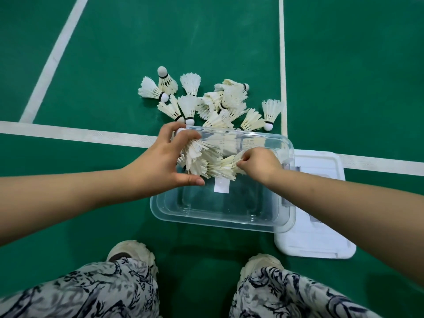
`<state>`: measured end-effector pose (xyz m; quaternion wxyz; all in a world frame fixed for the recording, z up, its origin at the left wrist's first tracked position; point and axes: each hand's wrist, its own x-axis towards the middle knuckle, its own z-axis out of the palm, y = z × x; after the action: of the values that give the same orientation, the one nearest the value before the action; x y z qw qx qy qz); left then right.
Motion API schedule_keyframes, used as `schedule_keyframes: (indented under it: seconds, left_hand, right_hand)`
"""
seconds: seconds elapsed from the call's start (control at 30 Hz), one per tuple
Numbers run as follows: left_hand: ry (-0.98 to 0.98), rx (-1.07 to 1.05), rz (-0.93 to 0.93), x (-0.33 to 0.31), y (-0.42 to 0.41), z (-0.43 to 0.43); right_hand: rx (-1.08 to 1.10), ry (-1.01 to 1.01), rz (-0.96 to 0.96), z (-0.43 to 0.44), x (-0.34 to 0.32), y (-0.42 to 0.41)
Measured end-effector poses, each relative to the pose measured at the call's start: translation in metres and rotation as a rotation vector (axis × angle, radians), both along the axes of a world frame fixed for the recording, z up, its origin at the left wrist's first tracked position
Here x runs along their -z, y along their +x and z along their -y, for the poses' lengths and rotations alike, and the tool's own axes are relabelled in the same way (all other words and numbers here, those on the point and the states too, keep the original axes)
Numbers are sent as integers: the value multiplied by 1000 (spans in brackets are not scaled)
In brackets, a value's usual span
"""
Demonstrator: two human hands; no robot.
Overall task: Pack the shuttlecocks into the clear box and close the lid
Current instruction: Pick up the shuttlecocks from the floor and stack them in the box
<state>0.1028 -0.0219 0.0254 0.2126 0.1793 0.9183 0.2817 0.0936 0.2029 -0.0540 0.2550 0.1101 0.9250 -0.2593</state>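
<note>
A clear plastic box (218,216) stands open on the green court floor in front of my feet. My left hand (165,157) grips a bunch of white feather shuttlecocks (202,159) over the box's far left part. My right hand (259,162) pinches the feathers of another shuttlecock (229,166) above the box's far right part. A pile of several loose shuttlecocks (215,102) lies on the floor just beyond the box. The white lid (321,237) lies flat on the floor at the box's right side, partly under it.
White court lines (75,134) cross the floor behind and beside the box. My two shoes (130,251) and patterned trouser legs (91,292) are at the bottom, close to the box's near edge.
</note>
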Motion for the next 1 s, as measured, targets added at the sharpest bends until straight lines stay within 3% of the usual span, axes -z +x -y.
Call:
schedule_keyframes:
  seconds: [0.5,0.6,0.77,0.83,1.0]
  left_hand:
    - [-14,12,2,-2,0,-3]
    - [-7,4,28,-5,2,-7]
    - [13,-42,33,-15,3,-18]
    - [34,-85,30,-18,1,-23]
    - [42,-105,23,-30,6,-42]
  right_hand:
    - [-58,161,261,2,5,-4]
    - [39,49,207,0,-13,-2]
    - [121,-128,-214,-4,-77,11]
    - [150,-256,-302,3,-102,20]
    - [174,-503,-184,28,-129,38]
